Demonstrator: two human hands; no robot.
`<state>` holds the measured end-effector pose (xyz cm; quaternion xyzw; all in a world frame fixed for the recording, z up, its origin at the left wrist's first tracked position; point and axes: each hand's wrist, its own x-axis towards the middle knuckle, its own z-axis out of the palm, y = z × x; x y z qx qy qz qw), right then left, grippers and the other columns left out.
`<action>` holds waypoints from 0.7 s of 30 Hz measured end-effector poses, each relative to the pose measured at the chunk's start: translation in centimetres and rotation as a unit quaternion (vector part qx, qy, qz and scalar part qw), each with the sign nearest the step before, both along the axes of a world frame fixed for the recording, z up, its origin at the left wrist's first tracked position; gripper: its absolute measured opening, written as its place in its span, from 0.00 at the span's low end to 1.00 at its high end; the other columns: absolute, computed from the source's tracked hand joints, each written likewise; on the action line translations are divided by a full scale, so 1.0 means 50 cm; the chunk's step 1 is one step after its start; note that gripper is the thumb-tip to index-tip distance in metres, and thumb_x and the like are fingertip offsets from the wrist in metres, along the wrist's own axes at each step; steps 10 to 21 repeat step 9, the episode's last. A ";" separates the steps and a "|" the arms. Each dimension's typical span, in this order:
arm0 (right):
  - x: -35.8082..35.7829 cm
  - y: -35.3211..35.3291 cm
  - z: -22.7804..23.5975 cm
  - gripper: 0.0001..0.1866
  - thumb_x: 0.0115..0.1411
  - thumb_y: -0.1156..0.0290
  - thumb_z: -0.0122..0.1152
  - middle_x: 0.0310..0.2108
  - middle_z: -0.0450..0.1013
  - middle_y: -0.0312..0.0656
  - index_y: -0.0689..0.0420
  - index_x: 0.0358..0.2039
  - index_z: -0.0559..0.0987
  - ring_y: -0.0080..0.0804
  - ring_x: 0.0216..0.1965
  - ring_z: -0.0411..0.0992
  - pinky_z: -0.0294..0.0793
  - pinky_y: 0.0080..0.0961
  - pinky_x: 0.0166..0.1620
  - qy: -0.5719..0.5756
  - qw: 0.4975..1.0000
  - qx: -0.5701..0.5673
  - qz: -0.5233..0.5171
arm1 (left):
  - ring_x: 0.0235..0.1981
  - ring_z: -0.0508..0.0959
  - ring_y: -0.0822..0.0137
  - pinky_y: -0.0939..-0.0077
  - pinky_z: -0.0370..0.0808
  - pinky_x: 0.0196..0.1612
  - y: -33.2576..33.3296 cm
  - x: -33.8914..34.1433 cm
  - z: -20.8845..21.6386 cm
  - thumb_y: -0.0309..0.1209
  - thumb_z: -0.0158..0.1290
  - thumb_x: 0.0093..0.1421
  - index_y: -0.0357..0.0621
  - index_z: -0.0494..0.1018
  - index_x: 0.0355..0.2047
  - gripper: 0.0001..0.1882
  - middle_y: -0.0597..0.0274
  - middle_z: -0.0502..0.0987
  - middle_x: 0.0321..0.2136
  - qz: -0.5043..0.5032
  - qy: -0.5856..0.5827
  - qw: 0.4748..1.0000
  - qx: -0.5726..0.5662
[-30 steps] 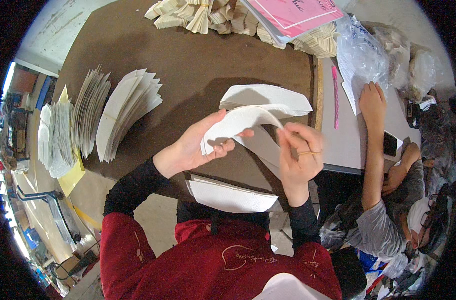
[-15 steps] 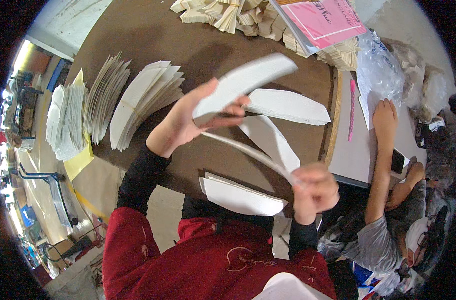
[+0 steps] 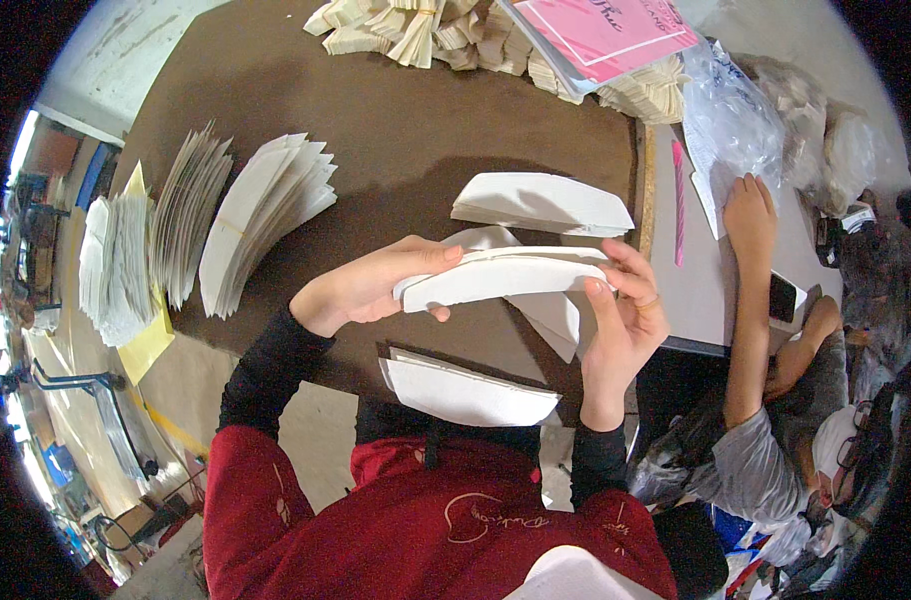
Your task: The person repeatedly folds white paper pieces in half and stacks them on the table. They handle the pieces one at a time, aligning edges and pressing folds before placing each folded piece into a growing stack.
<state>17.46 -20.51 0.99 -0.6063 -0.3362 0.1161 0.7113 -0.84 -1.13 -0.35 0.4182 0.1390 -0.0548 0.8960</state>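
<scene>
My left hand (image 3: 380, 283) grips one end of a stack of curved white paper strips (image 3: 510, 281), its thumb on top. At the other end, my right hand (image 3: 625, 320) pinches the same stack between thumb and fingers. A narrow gap parts the stack into two layers. Partly hidden beneath it lies another white stack (image 3: 553, 325) on the brown table (image 3: 375, 170). One more curved stack (image 3: 545, 203) rests just beyond my hands, and a further one (image 3: 470, 390) sits at the near table edge.
Fanned white bundles (image 3: 260, 225) stand at the left beside a yellow sheet (image 3: 147, 345). Cream bundles (image 3: 415, 35) and a pink-covered booklet (image 3: 610, 45) lie at the far side. On the right are a pink twisted strip (image 3: 678, 200), a plastic bag (image 3: 740, 110) and another person's arm (image 3: 745, 330).
My right hand has brought the separate strip up against the stack in my left hand. The stack came nearer and is now level, held at both ends. The view shifted slightly.
</scene>
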 end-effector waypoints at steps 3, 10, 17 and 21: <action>0.000 -0.003 0.000 0.10 0.51 0.83 0.70 0.45 0.77 0.45 0.61 0.35 0.84 0.33 0.47 0.73 0.70 0.27 0.51 -0.003 1.000 -0.023 -0.020 | 0.39 0.76 0.74 0.77 0.77 0.36 -0.002 0.002 0.001 0.48 0.47 0.70 0.34 0.73 0.54 0.27 0.60 0.78 0.42 -0.008 -0.022 1.000 -0.013; 0.000 -0.012 -0.006 0.12 0.51 0.83 0.70 0.42 0.77 0.45 0.58 0.38 0.85 0.34 0.45 0.74 0.70 0.29 0.53 -0.053 0.996 -0.052 -0.045 | 0.40 0.77 0.69 0.72 0.77 0.35 -0.004 0.002 -0.002 0.52 0.51 0.65 0.34 0.73 0.54 0.31 0.54 0.79 0.43 -0.029 -0.003 1.000 0.002; 0.000 -0.012 -0.006 0.12 0.51 0.83 0.70 0.42 0.77 0.45 0.58 0.38 0.85 0.34 0.45 0.74 0.70 0.29 0.53 -0.053 0.996 -0.052 -0.045 | 0.40 0.77 0.69 0.72 0.77 0.35 -0.004 0.002 -0.002 0.52 0.51 0.65 0.34 0.73 0.54 0.31 0.54 0.79 0.43 -0.029 -0.003 1.000 0.002; 0.000 -0.012 -0.006 0.12 0.51 0.83 0.70 0.42 0.77 0.45 0.58 0.38 0.85 0.34 0.45 0.74 0.70 0.29 0.53 -0.053 0.996 -0.052 -0.045 | 0.40 0.77 0.69 0.72 0.77 0.35 -0.004 0.002 -0.002 0.52 0.51 0.65 0.34 0.73 0.54 0.31 0.54 0.79 0.43 -0.029 -0.003 1.000 0.002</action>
